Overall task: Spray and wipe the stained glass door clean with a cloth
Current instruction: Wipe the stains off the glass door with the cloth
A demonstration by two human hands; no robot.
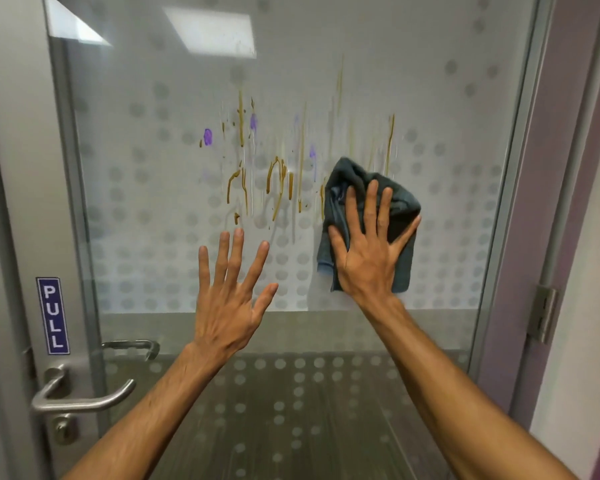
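Clearly "PULL" sign (53, 315), right hand (368, 258) on cloth (400, 202)

the frosted glass door panel (187, 237) is milky white with a grid of grey dots, streaked down its middle by mustard-brown drip stains (278, 188) and dotted with small purple blotches (207, 136); its lower band is clear, with pale dots over a brown-grey floor behind. the crumpled cloth (400, 202) is dark grey-teal with a bluish fold at its left edge. the brushed silver metal door frame (18, 202) carries a navy rectangular sign with white letters reading pull (53, 315) above a matt silver lever handle (84, 400), and the wall on the right (548, 168) is dull mauve.
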